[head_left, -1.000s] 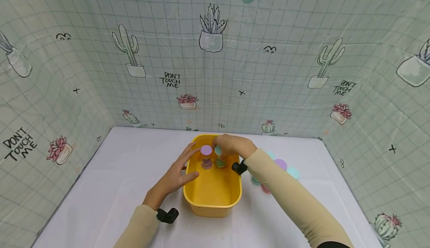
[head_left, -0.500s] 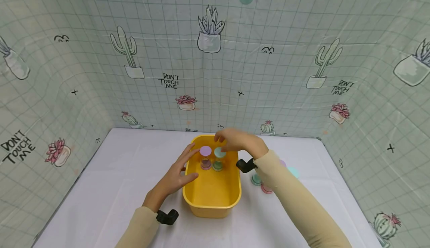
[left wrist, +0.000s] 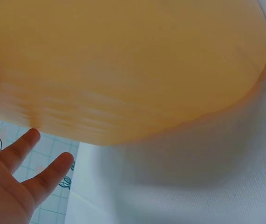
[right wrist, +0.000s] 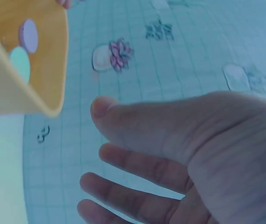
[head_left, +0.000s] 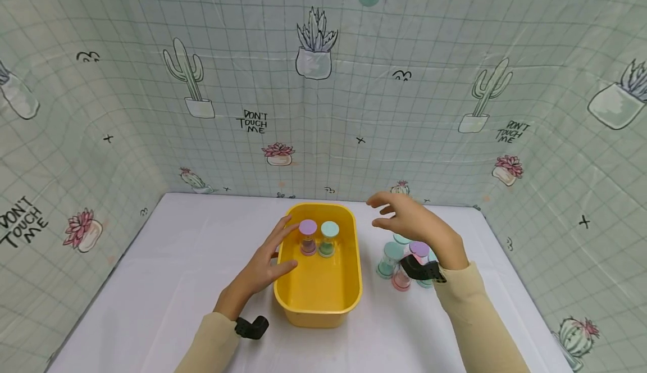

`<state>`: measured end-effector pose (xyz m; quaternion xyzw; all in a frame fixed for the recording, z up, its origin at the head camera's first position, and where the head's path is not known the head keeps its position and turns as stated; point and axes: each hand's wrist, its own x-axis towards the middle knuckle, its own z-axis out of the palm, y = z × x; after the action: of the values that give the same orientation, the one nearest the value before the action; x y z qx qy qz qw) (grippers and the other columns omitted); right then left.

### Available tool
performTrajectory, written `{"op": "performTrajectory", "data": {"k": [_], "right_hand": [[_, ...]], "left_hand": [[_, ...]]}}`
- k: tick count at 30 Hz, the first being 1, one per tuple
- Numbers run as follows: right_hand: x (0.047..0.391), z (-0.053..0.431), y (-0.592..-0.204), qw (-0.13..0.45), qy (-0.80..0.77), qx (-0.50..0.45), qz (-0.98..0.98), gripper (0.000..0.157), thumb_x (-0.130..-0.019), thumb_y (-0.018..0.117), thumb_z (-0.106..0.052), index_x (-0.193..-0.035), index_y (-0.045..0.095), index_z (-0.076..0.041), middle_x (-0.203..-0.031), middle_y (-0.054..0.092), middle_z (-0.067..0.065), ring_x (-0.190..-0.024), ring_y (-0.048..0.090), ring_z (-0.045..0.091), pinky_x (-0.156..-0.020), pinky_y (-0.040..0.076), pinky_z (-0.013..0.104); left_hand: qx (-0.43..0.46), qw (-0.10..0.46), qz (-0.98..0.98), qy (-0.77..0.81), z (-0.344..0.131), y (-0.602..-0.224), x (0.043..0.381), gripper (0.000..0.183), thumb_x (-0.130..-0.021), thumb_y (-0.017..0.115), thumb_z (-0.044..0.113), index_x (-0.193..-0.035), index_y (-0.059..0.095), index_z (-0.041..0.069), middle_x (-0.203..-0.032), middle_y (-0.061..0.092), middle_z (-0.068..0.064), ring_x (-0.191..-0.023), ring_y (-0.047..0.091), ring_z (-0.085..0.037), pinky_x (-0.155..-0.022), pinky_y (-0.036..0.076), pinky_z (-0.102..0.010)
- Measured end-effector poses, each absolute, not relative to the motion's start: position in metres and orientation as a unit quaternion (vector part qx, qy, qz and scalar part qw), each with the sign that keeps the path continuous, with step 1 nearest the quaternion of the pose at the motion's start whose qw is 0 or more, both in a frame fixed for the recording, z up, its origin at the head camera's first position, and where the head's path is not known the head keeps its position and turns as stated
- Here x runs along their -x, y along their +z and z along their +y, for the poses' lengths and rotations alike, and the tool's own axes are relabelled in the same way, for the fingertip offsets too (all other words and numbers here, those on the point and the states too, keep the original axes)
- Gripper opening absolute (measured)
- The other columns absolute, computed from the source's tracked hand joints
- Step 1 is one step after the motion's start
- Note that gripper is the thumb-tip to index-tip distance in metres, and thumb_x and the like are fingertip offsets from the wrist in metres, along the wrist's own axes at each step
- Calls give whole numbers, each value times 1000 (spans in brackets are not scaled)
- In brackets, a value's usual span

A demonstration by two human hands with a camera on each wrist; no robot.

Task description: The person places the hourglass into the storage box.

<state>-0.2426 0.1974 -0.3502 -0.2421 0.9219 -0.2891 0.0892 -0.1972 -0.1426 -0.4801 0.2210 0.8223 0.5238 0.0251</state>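
Note:
In the head view a yellow bin [head_left: 318, 300] holds two hourglass-shaped sand timers upright near its far end, a purple-capped sand timer [head_left: 308, 228] and a mint-capped sand timer [head_left: 329, 230]. My left hand [head_left: 263, 260] rests at the bin's left rim with fingers spread; in the left wrist view its fingers [left wrist: 53, 175] are right at the bin's wall. My right hand [head_left: 411, 218] hovers past the bin's right side, fingers loosely bent and nothing in them. The right wrist view shows that hand [right wrist: 160, 144] empty, thumb apart from the fingers.
Right of the bin, under my right wrist, several more sand timers stand close together, among them a green sand timer [head_left: 389, 259] and a pink sand timer [head_left: 401, 279]. They stand on a white table [head_left: 202, 249]. A patterned cloth [head_left: 323, 109] walls in the back and sides.
My right hand has let go of the mint-capped sand timer inside the bin and moved up and right, out over the bin's right side. The left hand has stayed put.

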Motion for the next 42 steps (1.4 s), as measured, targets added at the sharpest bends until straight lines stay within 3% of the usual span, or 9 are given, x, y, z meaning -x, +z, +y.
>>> {"op": "performTrajectory", "data": {"k": [12,17,20,24,30,42], "right_hand": [[193,257,-392,19,-349,151,925,39,-97,71,-13,-133,62,-4,-135,65,20,-122,65,43,-94,59,48],[180,274,-407,-44,-297,117,947,38,-96,72,-16,-131,64,-4,-131,67,22,-118,64,44,-89,58,54],[175,284,-417,-63,-271,106,955,42,-95,73,-15,-133,62,0,-133,65,26,-123,59,47,-96,53,61],[170,295,-432,-50,-259,91,960,53,-94,74,-17,-140,56,2,-139,59,30,-132,51,52,-104,44,68],[164,303,-449,-30,-249,82,965,69,-92,77,-27,-147,49,2,-146,52,34,-133,49,56,-103,44,70],[167,304,-451,-22,-246,91,965,64,-90,78,-20,-143,51,5,-136,58,35,-108,68,52,-81,59,59]], "left_hand": [[-220,25,822,524,-142,-481,196,77,-94,65,42,-161,36,18,-175,8,-7,-156,22,-44,-109,41,-71],[-220,24,820,527,-143,-482,196,77,-94,65,41,-161,36,17,-175,8,-7,-157,21,-44,-109,40,-72],[-218,22,819,530,-144,-482,195,77,-93,65,40,-161,36,16,-175,9,-7,-157,20,-44,-109,39,-72],[-217,23,820,529,-144,-483,196,77,-94,65,41,-161,36,16,-175,8,-8,-157,20,-44,-108,40,-73],[-218,26,817,533,-144,-481,196,77,-93,64,41,-161,36,16,-175,8,-7,-157,20,-44,-109,39,-72],[-223,23,822,524,-143,-483,198,76,-93,65,37,-160,37,16,-175,8,-7,-157,19,-44,-108,40,-73]]}}
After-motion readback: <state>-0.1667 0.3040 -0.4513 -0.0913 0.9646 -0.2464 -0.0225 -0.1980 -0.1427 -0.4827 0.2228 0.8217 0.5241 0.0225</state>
